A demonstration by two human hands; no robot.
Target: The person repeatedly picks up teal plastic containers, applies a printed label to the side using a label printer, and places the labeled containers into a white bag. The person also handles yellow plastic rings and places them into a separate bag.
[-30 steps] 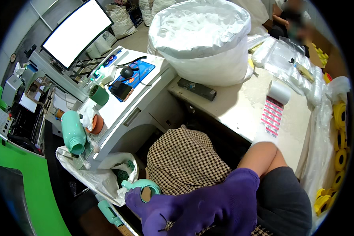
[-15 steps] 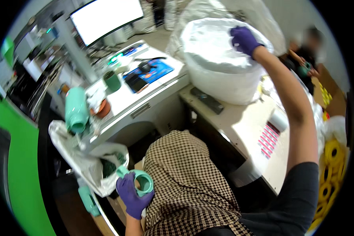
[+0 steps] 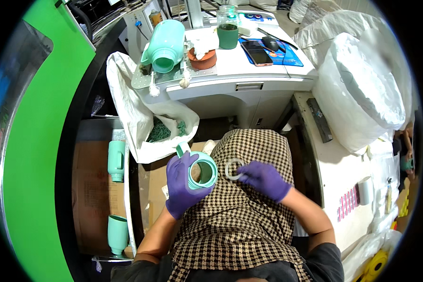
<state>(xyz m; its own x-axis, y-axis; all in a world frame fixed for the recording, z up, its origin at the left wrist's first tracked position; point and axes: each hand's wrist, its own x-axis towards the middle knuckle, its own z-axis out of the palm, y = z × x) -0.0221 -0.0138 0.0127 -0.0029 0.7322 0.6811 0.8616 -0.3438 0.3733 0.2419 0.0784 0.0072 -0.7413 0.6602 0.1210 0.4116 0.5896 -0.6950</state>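
In a purple glove, my left hand (image 3: 182,185) grips a mint-green jug-like body (image 3: 210,170) with a side handle, above my checked apron (image 3: 244,207). Its round mouth faces up, showing a brownish inside. My right hand (image 3: 267,180), also gloved in purple, pinches a thin whitish ring (image 3: 229,169) just right of the mouth; the ring does not touch the mint-green body. A white sack (image 3: 127,108) holding dark green scraps (image 3: 160,131) stands beyond my left hand.
A larger mint-green jug (image 3: 167,44) lies on the white desk (image 3: 277,75) beside a brown pot (image 3: 203,61), a glass jar (image 3: 227,35) and a phone (image 3: 257,52). More mint-green pieces (image 3: 116,160) rest in a carton at left. A big white bag (image 3: 348,103) stands at right.
My right hand has come from the big white bag down to my lap and now holds the whitish ring. My left hand still holds the mint-green body. The view has turned leftward.
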